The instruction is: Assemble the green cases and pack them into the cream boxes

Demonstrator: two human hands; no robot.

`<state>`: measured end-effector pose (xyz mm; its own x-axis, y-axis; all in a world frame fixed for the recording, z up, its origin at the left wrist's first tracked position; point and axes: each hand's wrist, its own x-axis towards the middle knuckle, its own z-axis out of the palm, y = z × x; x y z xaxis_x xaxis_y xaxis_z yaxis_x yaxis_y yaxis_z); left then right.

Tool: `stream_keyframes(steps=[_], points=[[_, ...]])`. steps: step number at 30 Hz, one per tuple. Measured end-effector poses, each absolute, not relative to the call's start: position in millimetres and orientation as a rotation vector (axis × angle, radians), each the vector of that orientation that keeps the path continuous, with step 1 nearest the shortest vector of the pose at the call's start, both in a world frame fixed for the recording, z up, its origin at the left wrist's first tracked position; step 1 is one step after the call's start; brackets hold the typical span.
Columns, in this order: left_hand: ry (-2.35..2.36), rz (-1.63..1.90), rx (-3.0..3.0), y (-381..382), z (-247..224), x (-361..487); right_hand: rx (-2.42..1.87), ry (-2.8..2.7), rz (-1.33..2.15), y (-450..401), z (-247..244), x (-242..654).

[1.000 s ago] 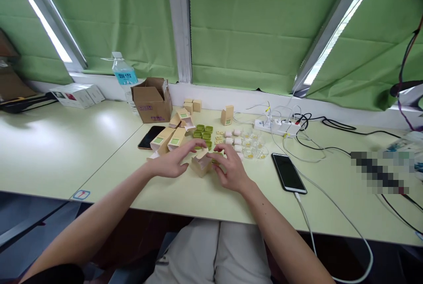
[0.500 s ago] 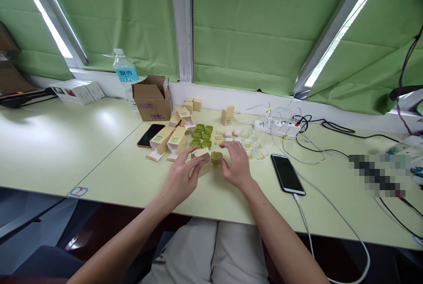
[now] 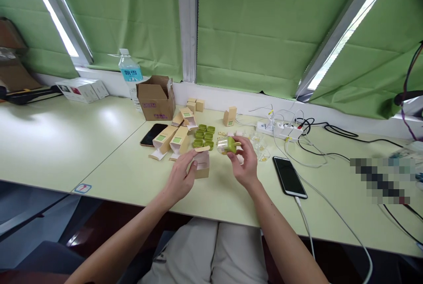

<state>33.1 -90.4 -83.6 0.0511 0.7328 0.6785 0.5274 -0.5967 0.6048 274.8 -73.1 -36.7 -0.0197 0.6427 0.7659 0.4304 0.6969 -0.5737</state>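
In our left hand (image 3: 181, 177) we steady an open small carton (image 3: 202, 166) on the table (image 3: 132, 169). Our right hand (image 3: 244, 160) holds a clear cup with a green lid (image 3: 227, 145), tilted sideways. Beyond the carton we see green trays (image 3: 204, 136); a white-framed phone (image 3: 290, 176) lies right of our right hand.

The scene is fairly bright and evenly lit, with daylight glowing white through slits beside the green curtains (image 3: 257, 32). Pale glare spots wash the left of the table (image 3: 112, 160), while the floor (image 3: 122, 218) underneath falls into deep shadow. The wide view leans the window frames (image 3: 189, 24) and stretches the sides. Small clear cups (image 3: 259, 145) look soft, and a blocky pixelated patch (image 3: 380, 180) hides detail at right.
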Motion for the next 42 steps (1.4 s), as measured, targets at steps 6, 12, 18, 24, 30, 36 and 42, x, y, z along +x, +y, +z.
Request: stream_keyframes(steps=[6, 12, 18, 24, 30, 36, 42], points=[[1.092, 1.538, 2.003, -91.9, -79.9, 31.3, -0.612, -1.954, 0.276, -89.0, -43.7, 240.3], [1.089, 1.545, 1.854, -90.2, -84.7, 27.4, -0.735, -2.104, 0.047, -85.2, -44.3, 248.5], [1.088, 1.575, 2.007, -90.4, -87.9, 26.7, -0.914, -2.263, -0.089, -90.3, -29.3, 255.8], [1.054, 1.501, 2.131, -92.3, -73.1, 31.5, -1.010, -2.388, -0.099, -92.2, -20.4, 257.2], [0.993, 1.462, 2.106, -91.6, -68.9, 34.8, -0.990, -2.417, -0.046, -94.9, -20.6, 258.7], [0.978, 1.445, 2.061, -94.2, -70.1, 35.9, -0.934, -2.439, -0.052, -96.4, -21.5, 259.4], [0.951, 1.451, 1.942, -92.6, -70.0, 35.3, -0.825, -2.323, 0.004, -91.0, -27.7, 267.6]])
